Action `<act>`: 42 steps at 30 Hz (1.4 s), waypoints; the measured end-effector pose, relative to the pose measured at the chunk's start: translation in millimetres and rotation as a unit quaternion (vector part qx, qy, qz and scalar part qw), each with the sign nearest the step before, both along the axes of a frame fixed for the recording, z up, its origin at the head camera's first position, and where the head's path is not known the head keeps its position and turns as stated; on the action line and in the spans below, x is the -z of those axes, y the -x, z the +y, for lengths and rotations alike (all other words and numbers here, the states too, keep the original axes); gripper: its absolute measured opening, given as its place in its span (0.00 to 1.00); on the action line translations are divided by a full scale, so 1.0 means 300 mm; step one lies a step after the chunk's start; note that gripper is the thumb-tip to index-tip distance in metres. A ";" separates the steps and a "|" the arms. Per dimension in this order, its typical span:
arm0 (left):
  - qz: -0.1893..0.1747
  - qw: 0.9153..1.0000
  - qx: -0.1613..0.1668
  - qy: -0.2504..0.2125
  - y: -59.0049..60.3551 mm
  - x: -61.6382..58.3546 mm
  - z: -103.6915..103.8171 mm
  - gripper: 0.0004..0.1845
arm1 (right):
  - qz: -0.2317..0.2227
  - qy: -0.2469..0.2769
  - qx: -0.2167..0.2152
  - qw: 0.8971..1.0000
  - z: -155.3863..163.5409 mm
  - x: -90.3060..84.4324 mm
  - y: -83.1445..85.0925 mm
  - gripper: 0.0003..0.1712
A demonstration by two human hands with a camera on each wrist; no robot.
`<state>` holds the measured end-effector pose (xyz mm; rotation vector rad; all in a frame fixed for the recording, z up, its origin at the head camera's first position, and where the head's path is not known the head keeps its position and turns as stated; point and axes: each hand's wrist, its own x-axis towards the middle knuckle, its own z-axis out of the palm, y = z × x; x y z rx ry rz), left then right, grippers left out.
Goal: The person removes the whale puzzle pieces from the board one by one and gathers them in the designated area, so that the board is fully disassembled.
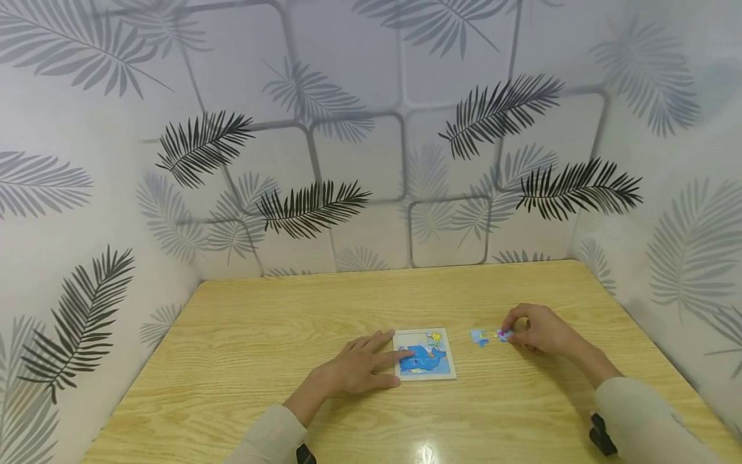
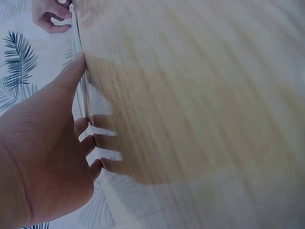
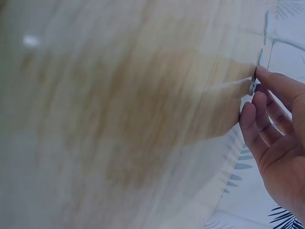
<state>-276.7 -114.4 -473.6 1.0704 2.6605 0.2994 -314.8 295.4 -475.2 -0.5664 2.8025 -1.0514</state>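
A white-framed jigsaw puzzle (image 1: 428, 377) with a blue whale picture lies on the table. Its upper left part shows bare white backing; a yellow sun is at its upper right. My left hand (image 1: 361, 368) rests at its left side, index finger straight across the whale and thumb by the near left corner. In the left wrist view the thumb touches the thin puzzle edge (image 2: 87, 102). To the right, my right hand (image 1: 540, 330) pinches a small blue puzzle piece (image 1: 503, 336) between thumb and fingers, at table level. Another blue puzzle piece (image 1: 480, 337) lies just left of it.
The wood-grain table (image 1: 278, 322) runs back to a wall (image 1: 359, 245) printed with leaves and rounded squares. More patterned wall stands along both sides. Dark bands (image 1: 603, 435) sit at the sleeve cuffs.
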 end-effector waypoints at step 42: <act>0.003 1.000 -0.008 0.003 -0.003 -0.006 0.001 0.31 | -0.063 0.091 -0.071 0.991 -0.209 -0.017 0.045 0.19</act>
